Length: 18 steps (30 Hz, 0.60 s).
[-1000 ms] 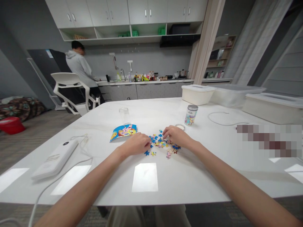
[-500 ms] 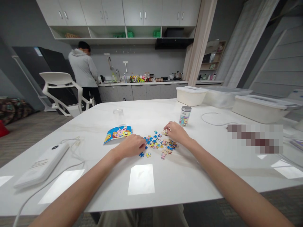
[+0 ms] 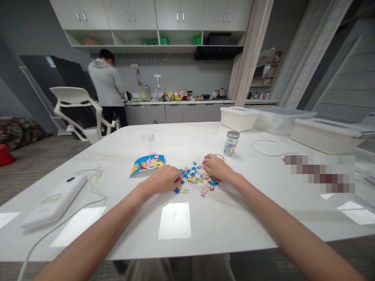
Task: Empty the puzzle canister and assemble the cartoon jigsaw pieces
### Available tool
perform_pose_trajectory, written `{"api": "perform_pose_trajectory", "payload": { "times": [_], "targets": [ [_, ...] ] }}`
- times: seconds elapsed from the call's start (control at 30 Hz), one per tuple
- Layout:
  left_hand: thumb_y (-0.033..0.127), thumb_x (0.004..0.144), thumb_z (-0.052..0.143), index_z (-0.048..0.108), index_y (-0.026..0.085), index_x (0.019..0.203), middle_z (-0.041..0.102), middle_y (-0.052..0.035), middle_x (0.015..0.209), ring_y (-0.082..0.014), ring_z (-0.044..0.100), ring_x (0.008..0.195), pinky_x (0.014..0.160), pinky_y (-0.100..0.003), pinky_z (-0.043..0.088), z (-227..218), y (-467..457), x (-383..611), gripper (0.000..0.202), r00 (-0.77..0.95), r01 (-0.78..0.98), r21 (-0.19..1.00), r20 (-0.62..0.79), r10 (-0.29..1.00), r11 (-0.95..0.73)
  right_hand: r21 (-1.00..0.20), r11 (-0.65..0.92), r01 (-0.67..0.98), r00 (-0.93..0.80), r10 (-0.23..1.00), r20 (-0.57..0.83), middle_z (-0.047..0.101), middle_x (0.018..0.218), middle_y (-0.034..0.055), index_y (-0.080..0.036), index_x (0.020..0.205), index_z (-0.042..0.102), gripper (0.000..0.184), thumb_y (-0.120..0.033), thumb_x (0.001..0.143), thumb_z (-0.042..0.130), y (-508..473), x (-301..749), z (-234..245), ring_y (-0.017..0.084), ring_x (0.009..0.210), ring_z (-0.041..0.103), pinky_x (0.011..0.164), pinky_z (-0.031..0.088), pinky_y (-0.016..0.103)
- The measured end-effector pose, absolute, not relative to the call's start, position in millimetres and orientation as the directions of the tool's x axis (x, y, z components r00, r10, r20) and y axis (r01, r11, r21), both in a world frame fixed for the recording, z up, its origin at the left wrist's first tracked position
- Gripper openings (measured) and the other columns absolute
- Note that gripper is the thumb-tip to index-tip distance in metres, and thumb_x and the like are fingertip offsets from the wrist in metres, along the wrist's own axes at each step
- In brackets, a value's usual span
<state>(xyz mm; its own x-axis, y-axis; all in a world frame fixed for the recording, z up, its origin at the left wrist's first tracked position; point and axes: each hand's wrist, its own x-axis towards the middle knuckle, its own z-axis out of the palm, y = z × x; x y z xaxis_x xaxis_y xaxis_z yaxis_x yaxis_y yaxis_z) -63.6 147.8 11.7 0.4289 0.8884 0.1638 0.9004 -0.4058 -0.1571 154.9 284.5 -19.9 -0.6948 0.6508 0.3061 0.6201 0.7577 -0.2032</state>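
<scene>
Loose jigsaw puzzle pieces (image 3: pixel 192 178), mostly blue, yellow and pink, lie in a spread heap on the white table. At the heap's left edge rests my left hand (image 3: pixel 166 180), its fingers curled closed; whatever is between them is hidden. My right hand (image 3: pixel 218 168) bends over the far right side of the heap with fingertips drawn together at the pieces. I cannot make out what it pinches. Behind my left hand lies a curved cartoon picture sheet (image 3: pixel 148 163). A cartoon-printed can (image 3: pixel 231 144) with a silver lid stands upright beyond my right hand.
A clear round lid (image 3: pixel 148 137) lies farther back. To the left is a white power bank (image 3: pixel 55 201) with cables. Lidded plastic boxes (image 3: pixel 240 119) line the right back. Across the room, a person (image 3: pixel 107 84) stands by the counter near a white chair (image 3: pixel 72 97).
The right hand has shifted slightly, its fingertips now lower and closer to the heap. The left hand stays almost where it was. The whole view has turned a little.
</scene>
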Motion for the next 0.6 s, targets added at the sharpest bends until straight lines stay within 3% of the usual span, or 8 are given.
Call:
{"api": "perform_pose_trajectory", "payload": {
  "times": [0.3, 0.5, 0.6],
  "targets": [
    [0.017, 0.088, 0.047, 0.06, 0.018, 0.068, 0.066, -0.0044, 0.07, -0.0163, 0.058, 0.065, 0.063, -0.028, 0.037, 11, 149, -63, 0.024, 0.421, 0.903, -0.162, 0.146, 0.895, -0.398, -0.267, 0.783, 0.562, -0.685, 0.621, 0.38, 0.064, 0.095, 0.007, -0.018, 0.082, 0.066, 0.012, -0.007, 0.077, 0.061, 273, 149, -6, 0.021, 0.095, 0.058, 0.086, 0.044, 0.033],
    [0.017, 0.088, 0.048, 0.06, 0.017, 0.066, 0.067, -0.0046, 0.069, -0.0169, 0.058, 0.063, 0.06, -0.03, 0.035, 12, 149, -63, 0.025, 0.426, 0.899, -0.174, 0.139, 0.894, -0.402, -0.332, 0.925, 0.187, -0.85, 0.321, 0.418, 0.064, 0.098, 0.0063, -0.019, 0.084, 0.067, 0.015, -0.006, 0.08, 0.062, 253, 144, 2, 0.02, 0.094, 0.059, 0.085, 0.047, 0.033],
    [0.017, 0.089, 0.047, 0.059, 0.017, 0.066, 0.066, -0.0042, 0.068, -0.0168, 0.058, 0.063, 0.06, -0.03, 0.036, 11, 149, -64, 0.026, 0.436, 0.896, -0.162, 0.139, 0.889, -0.414, -0.376, 0.919, 0.121, -0.902, 0.26, 0.345, 0.064, 0.1, 0.0053, -0.02, 0.081, 0.07, 0.017, -0.004, 0.077, 0.064, 244, 143, 6, 0.018, 0.094, 0.06, 0.088, 0.047, 0.033]
  ]
}}
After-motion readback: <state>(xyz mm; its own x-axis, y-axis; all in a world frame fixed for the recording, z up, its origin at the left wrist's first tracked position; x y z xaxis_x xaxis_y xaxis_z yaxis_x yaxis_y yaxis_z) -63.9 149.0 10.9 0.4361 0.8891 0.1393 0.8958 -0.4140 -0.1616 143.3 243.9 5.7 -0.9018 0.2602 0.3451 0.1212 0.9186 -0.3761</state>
